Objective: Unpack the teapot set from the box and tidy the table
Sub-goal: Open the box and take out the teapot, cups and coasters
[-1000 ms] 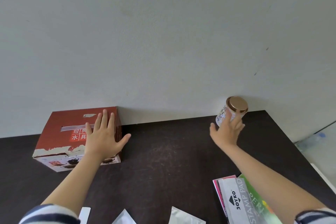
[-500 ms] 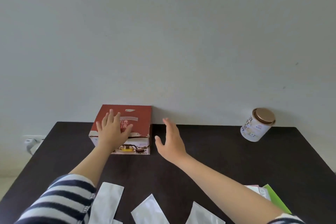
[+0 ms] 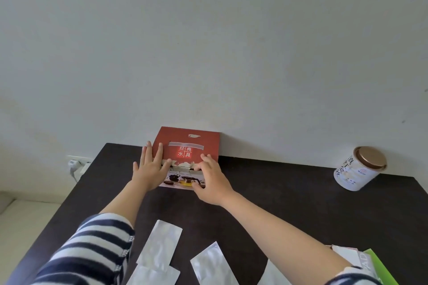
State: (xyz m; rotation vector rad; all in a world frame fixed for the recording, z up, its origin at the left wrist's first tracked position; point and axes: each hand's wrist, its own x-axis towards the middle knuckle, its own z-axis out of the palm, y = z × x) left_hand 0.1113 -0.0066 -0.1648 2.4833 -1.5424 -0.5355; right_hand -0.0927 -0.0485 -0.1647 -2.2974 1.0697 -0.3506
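1 box, 1 tin, 4 foil sachets.

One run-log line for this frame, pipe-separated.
step: unpack start | left hand: flat on red box | right hand: fingers at front edge | box: closed, taped | tin can: untouched

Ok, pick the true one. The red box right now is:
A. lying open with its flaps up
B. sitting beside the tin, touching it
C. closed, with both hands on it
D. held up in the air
C: the red box sits closed on the table, left hand and right hand both resting on it.
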